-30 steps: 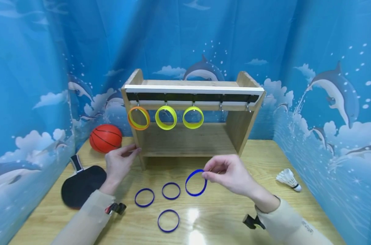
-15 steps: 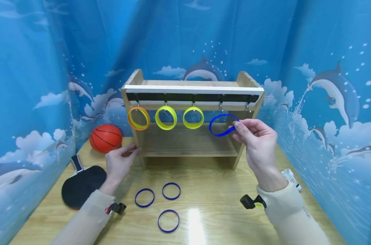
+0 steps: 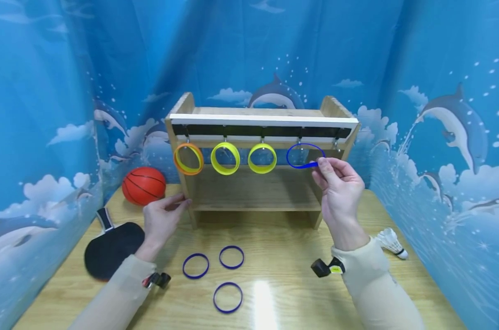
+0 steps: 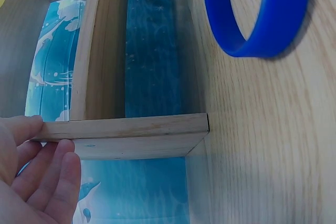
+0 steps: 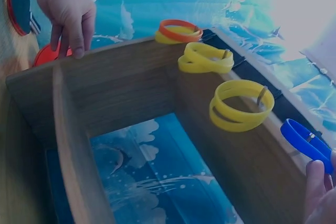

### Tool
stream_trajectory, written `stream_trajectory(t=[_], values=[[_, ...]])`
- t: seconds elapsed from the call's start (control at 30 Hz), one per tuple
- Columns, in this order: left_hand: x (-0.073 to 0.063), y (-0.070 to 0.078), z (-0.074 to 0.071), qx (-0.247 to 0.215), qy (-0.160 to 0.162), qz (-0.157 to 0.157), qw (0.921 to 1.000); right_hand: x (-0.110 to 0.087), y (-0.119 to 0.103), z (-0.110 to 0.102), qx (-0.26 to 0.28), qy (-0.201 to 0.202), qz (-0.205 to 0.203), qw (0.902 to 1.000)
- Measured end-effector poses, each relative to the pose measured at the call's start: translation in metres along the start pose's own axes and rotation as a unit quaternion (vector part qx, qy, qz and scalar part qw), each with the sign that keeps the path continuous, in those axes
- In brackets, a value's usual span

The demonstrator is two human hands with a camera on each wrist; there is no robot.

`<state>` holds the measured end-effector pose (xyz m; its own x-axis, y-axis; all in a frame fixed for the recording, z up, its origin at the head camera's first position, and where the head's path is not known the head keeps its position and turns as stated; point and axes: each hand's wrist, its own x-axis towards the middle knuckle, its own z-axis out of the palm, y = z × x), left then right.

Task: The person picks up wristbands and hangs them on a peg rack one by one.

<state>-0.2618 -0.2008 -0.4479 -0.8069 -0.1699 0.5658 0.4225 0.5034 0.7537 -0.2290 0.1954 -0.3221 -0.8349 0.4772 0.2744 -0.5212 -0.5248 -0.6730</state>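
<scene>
My right hand (image 3: 342, 195) pinches a blue wristband (image 3: 309, 165) between thumb and fingers, at the fourth hook of the wooden rack (image 3: 253, 190). The right wrist view shows the metal hook tip inside the loop of the blue band (image 5: 298, 136). My left hand (image 3: 160, 222) grips the rack's left side panel, thumb on one face and fingers on the other, as the left wrist view shows on the panel edge (image 4: 131, 127). Yellow bands (image 3: 225, 170) (image 3: 262, 169) hang from the second and third hooks; an orange band (image 3: 188, 172) hangs with yellow on the first.
Three blue wristbands (image 3: 195, 277) (image 3: 231, 267) (image 3: 227, 311) lie on the table in front of the rack. A small basketball (image 3: 144, 185) and a black table tennis paddle (image 3: 114, 250) are at the left. On the right lies a shuttlecock (image 3: 391, 243). The rightmost hook (image 3: 336, 143) holds nothing.
My right hand has lifted the blue wristband from low in front of the rack up and rightward, then slightly higher onto the fourth hook. The left hand has stayed on the rack's side.
</scene>
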Motion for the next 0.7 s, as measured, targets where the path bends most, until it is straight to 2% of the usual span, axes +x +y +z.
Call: stream_trajectory(t=[0.3, 0.7], values=[[0.000, 0.001, -0.001, -0.005, -0.003, -0.007, 1.0000, 0.002, 0.010, -0.011, -0.039, 0.008, 0.021, 0.9990], [0.000, 0.002, 0.000, 0.000, -0.001, 0.006, 1.0000, -0.001, 0.029, -0.016, -0.017, -0.022, 0.032, 0.9991]])
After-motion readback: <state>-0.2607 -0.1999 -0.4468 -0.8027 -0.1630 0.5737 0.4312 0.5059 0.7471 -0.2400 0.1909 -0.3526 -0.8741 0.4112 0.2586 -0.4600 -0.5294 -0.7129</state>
